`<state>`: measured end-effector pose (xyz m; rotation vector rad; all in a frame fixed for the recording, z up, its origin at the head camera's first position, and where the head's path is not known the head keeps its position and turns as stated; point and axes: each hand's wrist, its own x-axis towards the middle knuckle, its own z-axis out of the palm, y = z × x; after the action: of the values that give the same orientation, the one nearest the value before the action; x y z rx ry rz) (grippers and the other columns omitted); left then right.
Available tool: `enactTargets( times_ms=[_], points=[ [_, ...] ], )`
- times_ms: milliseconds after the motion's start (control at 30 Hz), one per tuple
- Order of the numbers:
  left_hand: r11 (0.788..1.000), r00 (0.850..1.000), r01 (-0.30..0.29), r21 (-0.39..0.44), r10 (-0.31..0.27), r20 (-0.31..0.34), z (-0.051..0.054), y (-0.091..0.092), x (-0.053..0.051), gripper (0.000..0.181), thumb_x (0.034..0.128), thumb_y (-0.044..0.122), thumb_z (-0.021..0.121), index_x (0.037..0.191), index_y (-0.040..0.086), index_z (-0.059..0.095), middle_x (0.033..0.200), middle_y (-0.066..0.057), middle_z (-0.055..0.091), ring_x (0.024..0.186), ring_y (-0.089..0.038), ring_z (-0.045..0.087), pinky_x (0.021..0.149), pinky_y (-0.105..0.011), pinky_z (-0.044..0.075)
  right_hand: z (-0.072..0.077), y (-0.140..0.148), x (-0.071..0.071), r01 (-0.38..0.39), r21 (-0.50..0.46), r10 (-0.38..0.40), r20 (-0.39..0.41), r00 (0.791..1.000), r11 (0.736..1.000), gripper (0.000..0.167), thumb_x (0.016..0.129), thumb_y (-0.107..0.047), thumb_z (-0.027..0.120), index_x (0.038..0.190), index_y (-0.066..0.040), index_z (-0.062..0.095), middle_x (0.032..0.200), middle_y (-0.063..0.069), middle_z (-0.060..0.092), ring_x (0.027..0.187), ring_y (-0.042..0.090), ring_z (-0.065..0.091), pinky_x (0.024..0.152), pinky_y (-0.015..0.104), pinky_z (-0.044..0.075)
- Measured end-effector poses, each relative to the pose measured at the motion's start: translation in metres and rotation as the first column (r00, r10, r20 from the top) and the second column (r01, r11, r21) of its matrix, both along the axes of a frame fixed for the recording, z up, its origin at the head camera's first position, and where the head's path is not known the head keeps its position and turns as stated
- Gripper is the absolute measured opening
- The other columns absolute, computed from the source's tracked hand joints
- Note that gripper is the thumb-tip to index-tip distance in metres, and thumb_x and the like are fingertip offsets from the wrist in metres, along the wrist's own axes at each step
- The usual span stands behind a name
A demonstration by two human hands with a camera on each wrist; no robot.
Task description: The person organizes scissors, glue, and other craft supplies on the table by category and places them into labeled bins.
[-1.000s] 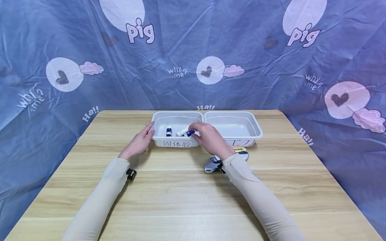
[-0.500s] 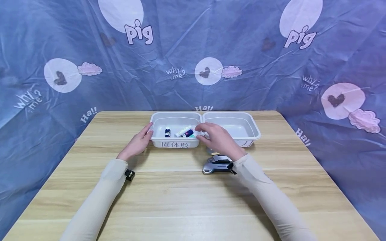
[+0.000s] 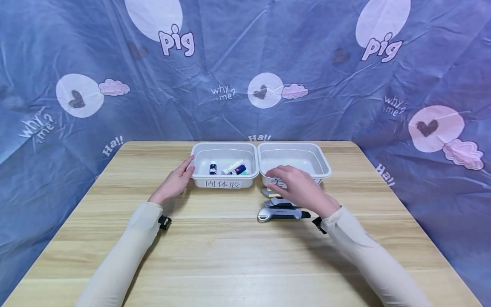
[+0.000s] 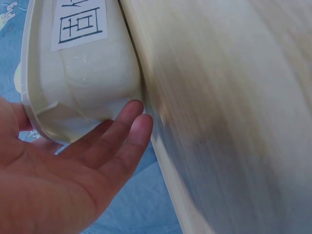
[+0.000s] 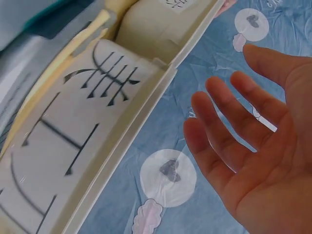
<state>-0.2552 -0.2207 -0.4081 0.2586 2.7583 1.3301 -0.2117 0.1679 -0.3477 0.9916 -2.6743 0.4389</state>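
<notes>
At the outer left side of the left white bin, my left hand touches the wall with relaxed fingers. Several glue sticks in blue and white lie inside that bin. My right hand hovers over the front rim of the right white bin, holding nothing; in the right wrist view its fingers are spread and loosely bent. Below it on the table lie utility knives: a grey and black one in front, a second grey one behind, and a yellow-edged one partly hidden by the hand.
The two bins stand side by side near the back edge of the wooden table. Paper labels with Chinese characters are stuck on their fronts. A blue patterned cloth hangs behind.
My right hand has left the glue sticks in the left bin and moved right, over the front of the right bin, uncovering more of the utility knives. The left hand stays at the bin.
</notes>
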Motion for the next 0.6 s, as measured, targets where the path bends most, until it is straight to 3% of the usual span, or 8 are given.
enactTargets(
  times_ms=[267,400,600],
  points=[
    [1.0,1.0,0.003,0.0,-0.003,-0.004,-0.002,0.0,-0.002,0.06,0.1119,0.042,0.031,0.166,0.02,0.015,0.167,-0.021,0.023,0.151,-0.045,0.026,0.124,-0.06,0.019,-0.01,0.025,0.012,-0.019,0.088,0.023,-0.044,0.999,0.996,0.032,0.091,-0.032,0.079,0.117,-0.014,0.074,0.109,0.0,0.074,0.098,0.021,0.071,0.073,0.043,0.059],
    [1.0,1.0,-0.007,0.008,0.007,-0.003,-0.001,0.0,-0.002,0.06,0.112,0.041,0.032,0.166,0.019,0.016,0.166,-0.022,0.025,0.151,-0.044,0.028,0.124,-0.059,0.02,-0.017,0.034,0.015,-0.052,0.121,0.059,-0.054,0.997,0.991,0.03,0.087,-0.031,0.083,0.11,-0.013,0.075,0.105,0.0,0.073,0.094,0.02,0.071,0.075,0.042,0.059],
    [1.0,1.0,-0.008,0.011,0.009,-0.01,0.0,0.001,0.0,0.059,0.1122,0.037,0.033,0.165,0.017,0.017,0.167,-0.021,0.023,0.152,-0.043,0.026,0.126,-0.057,0.018,-0.03,0.045,0.02,-0.048,0.212,0.05,-0.001,0.999,0.976,0.036,0.083,-0.035,0.086,0.109,-0.012,0.076,0.103,-0.001,0.071,0.089,0.019,0.07,0.073,0.04,0.059]
  ],
)
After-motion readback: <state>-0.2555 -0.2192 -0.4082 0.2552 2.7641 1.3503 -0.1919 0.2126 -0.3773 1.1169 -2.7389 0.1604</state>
